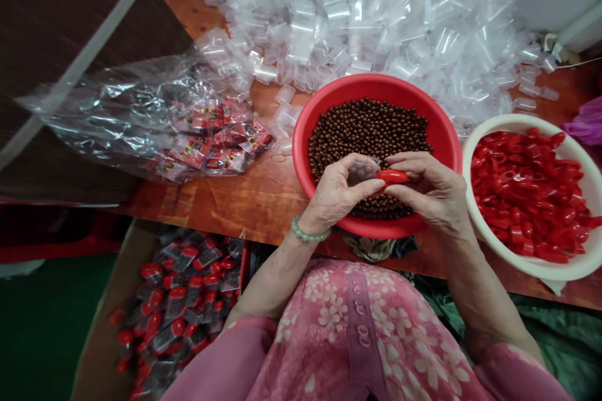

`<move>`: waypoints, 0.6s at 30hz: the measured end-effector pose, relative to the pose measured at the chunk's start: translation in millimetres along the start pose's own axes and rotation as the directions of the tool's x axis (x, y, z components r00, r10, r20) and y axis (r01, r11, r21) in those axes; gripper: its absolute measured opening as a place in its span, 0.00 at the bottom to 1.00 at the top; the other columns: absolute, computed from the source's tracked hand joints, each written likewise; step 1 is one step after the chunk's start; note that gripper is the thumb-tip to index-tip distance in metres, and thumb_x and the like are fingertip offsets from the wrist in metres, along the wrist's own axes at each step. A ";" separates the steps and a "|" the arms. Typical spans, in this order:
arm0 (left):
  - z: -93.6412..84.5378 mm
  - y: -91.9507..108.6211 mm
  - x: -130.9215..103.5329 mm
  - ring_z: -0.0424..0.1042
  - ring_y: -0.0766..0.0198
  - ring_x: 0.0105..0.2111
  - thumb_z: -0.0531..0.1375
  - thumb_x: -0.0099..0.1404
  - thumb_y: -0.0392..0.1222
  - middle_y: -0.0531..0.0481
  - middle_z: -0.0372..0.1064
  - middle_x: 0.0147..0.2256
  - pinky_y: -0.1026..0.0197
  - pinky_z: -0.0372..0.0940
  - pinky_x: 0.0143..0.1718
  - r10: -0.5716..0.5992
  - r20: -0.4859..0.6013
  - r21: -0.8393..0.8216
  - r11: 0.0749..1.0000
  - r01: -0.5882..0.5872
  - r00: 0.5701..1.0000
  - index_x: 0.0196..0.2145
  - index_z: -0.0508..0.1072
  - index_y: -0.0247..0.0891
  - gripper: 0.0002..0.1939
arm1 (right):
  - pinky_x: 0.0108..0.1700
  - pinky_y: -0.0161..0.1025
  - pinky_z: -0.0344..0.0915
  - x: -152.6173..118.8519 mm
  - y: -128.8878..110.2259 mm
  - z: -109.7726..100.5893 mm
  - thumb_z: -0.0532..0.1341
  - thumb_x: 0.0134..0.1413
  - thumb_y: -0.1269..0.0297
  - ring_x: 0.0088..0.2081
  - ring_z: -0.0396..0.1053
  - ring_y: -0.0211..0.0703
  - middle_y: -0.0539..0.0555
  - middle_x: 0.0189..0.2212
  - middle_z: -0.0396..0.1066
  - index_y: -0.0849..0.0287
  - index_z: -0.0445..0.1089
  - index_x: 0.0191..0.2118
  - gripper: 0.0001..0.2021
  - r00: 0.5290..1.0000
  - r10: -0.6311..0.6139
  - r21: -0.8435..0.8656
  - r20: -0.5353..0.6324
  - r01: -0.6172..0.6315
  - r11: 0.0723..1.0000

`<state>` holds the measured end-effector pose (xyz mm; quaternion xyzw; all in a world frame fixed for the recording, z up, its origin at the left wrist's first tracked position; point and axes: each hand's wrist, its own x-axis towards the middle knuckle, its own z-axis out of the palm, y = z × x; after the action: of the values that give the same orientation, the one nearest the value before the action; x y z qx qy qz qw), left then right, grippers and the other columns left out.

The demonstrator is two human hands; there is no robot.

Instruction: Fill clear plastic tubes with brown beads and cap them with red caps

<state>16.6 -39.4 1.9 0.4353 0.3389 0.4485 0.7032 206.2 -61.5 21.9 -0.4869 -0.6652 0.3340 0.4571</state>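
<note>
Over a red basin (301, 138) of small brown balls (371, 128), both my hands meet. My left hand (341, 191), with a green bead bracelet at its wrist, is closed round a clear container (362, 170) that has dark balls inside. A red cap (393, 177) is pinched between the thumb and fingers of my right hand (427, 191). The cap sits at the container's right end; whether it is fully seated cannot be seen. To the right, a white basin (524, 266) holds many red caps (527, 194).
Clear empty containers (357, 19) are heaped at the back of the wooden table (226, 203). A plastic bag (141, 113) with red packets (226, 138) lies left. Below the table's front edge, a cardboard box (106, 319) holds filled, red-capped containers (176, 307).
</note>
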 end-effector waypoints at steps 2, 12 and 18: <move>-0.5 -1.5 0.4 0.71 0.70 0.31 0.75 0.54 0.50 0.55 0.72 0.32 0.66 0.72 0.36 -0.011 0.006 -0.061 0.998 0.011 1.000 0.38 0.73 0.37 0.21 | 0.48 0.46 0.79 -0.7 -1.0 2.7 0.74 0.53 0.59 0.44 0.79 0.47 0.53 0.42 0.81 0.51 0.80 0.43 0.11 0.999 0.024 0.000 -0.034 -0.024 1.000; -0.9 -1.0 1.6 0.73 0.70 0.32 0.76 0.52 0.47 0.53 0.75 0.33 0.65 0.73 0.38 -0.045 -0.019 -0.101 0.994 0.043 0.999 0.39 0.75 0.36 0.21 | 0.40 0.44 0.78 -0.9 1.1 6.5 0.73 0.53 0.59 0.37 0.80 0.46 0.52 0.37 0.83 0.50 0.81 0.42 0.10 0.997 0.036 -0.079 -0.067 -0.041 0.996; -0.8 -0.6 2.0 0.74 0.67 0.34 0.76 0.52 0.47 0.52 0.75 0.34 0.64 0.74 0.37 -0.028 -0.052 -0.107 0.994 0.022 0.998 0.38 0.75 0.36 0.21 | 0.44 0.44 0.77 -1.0 -0.2 6.9 0.71 0.57 0.62 0.40 0.80 0.45 0.52 0.40 0.83 0.50 0.81 0.44 0.09 1.000 -0.012 -0.050 -0.005 0.011 0.999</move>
<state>16.9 -37.5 0.8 0.3807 0.3385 0.4685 0.7218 199.8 -62.5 19.3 -0.4953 -0.6748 0.3133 0.4486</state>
